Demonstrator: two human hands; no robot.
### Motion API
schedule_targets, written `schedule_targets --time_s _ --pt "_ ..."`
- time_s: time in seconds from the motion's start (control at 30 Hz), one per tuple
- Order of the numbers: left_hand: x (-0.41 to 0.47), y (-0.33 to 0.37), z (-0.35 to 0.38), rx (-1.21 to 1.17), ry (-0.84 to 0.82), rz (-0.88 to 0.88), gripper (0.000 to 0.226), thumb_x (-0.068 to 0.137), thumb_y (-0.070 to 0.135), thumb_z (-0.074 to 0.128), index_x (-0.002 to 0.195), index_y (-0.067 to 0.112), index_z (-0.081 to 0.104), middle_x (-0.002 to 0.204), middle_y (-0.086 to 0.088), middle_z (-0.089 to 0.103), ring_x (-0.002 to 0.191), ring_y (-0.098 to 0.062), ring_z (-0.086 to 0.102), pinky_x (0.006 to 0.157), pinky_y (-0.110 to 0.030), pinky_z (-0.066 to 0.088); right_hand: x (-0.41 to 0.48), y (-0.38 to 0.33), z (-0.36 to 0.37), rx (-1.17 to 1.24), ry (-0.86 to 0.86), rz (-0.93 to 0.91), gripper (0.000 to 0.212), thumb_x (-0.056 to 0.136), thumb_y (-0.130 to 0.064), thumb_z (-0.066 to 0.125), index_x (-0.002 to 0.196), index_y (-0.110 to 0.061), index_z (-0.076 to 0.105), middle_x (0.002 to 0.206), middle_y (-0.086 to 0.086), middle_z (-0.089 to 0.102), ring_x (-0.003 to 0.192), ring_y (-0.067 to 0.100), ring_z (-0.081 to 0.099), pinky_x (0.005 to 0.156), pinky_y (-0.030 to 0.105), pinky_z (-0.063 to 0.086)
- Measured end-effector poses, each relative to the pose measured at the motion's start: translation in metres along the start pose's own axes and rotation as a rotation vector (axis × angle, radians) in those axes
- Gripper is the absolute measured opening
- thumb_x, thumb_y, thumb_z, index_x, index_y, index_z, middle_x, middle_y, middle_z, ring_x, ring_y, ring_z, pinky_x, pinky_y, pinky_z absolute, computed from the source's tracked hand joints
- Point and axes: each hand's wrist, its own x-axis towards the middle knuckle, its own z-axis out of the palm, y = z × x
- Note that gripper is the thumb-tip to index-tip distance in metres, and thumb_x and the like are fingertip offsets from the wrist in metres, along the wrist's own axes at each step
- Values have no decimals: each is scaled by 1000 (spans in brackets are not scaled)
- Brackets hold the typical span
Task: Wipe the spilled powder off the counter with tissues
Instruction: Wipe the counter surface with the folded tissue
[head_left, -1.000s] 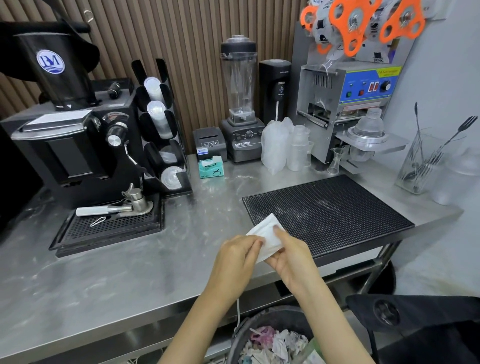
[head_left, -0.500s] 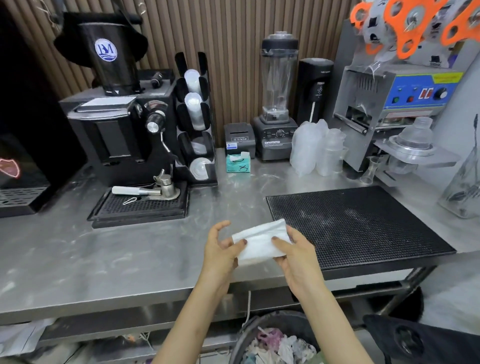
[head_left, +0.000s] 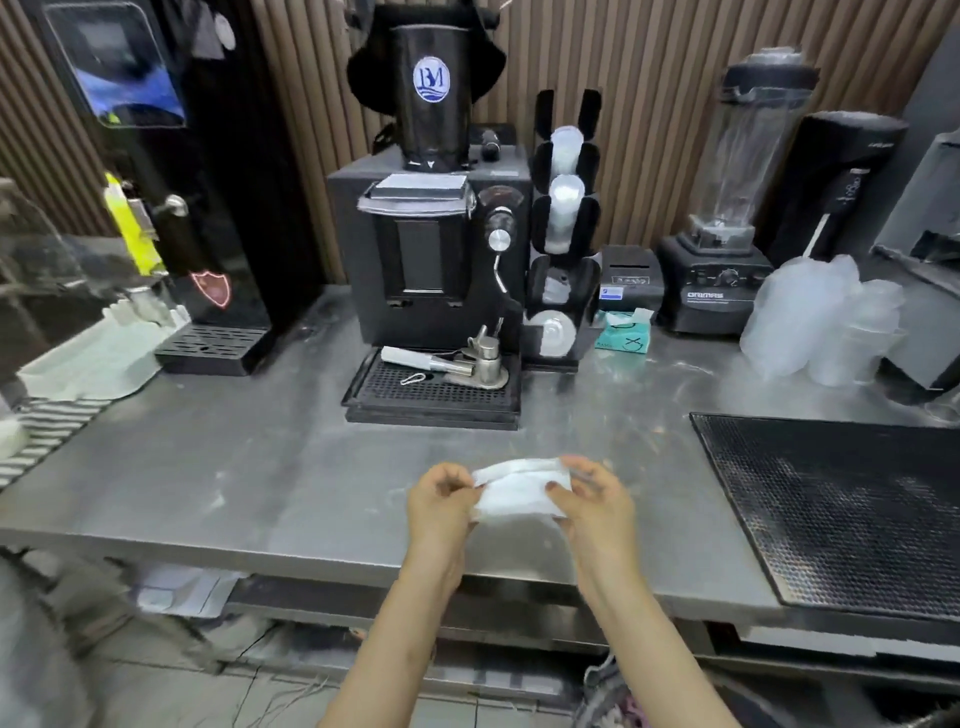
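Note:
A folded white tissue (head_left: 514, 491) is held between both hands just above the steel counter (head_left: 260, 483), near its front edge. My left hand (head_left: 441, 501) pinches its left side and my right hand (head_left: 597, 499) grips its right side with the thumb on top. Faint whitish powder smears (head_left: 221, 488) show on the counter to the left of the hands. A teal tissue box (head_left: 623, 335) stands at the back beside the cup holder.
A black coffee machine (head_left: 431, 249) with its drip tray (head_left: 434, 395) stands behind the hands. A black rubber mat (head_left: 841, 499) lies to the right. A blender (head_left: 727, 218), stacked plastic cups (head_left: 815, 322) and a black dispenser (head_left: 208, 182) line the back.
The view has swung left along the counter. Both hands kept the tissue and shifted left, away from the black mat, while refolding it into a flatter pad.

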Motion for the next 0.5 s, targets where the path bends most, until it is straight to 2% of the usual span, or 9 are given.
schedule_targets --time_s 0.07,0.17,0.23,0.3,0.37,0.43,0.5 --pt "20 8 -35 28 37 -15 42 80 -19 47 55 14 51 65 -5 50 66 -21 46 56 -27 34 1 18 36 -13 -9 30 31 84 12 55 83 -19 62 87 5 64 72 14 59 55 19 43" --pt "51 29 -93 74 39 -22 52 80 -20 43 44 15 53 64 -8 52 66 -23 48 59 -28 38 4 43 97 -27 -57 106 34 85 11 53 81 -19 67 94 1 65 84 19 60 63 24 45" --pt "71 44 -130 95 27 -32 56 81 -20 41 40 16 55 64 -9 54 65 -24 50 60 -28 42 5 56 136 -39 -85 148 35 85 12 51 81 -18 69 96 6 67 86 24 62 70 28 48" --pt "87 58 -159 99 -5 -41 51 83 -19 42 47 13 61 62 -7 60 60 -21 54 56 -23 45 5 65 170 -36 -86 172 36 86 12 50 82 -17 70 98 11 68 88 27 62 76 32 49" --pt "101 70 -180 107 -52 -44 39 87 -14 45 67 9 69 67 -3 66 60 -14 58 53 -19 49 5 72 197 -17 -74 179 34 86 12 50 84 -16 70 99 13 68 88 28 62 77 33 49" --pt "113 77 -193 117 -63 -41 32 89 -10 44 79 7 70 76 -2 67 65 -14 59 57 -18 49 8 77 217 -12 -48 190 29 84 11 54 88 -13 70 98 12 68 86 27 62 76 32 49" --pt "122 81 -198 122 -56 -10 26 88 -8 48 84 6 71 79 -1 67 71 -15 59 61 -20 47 11 78 229 1 -48 200 22 82 7 61 92 -10 70 96 8 69 84 24 63 76 31 49"
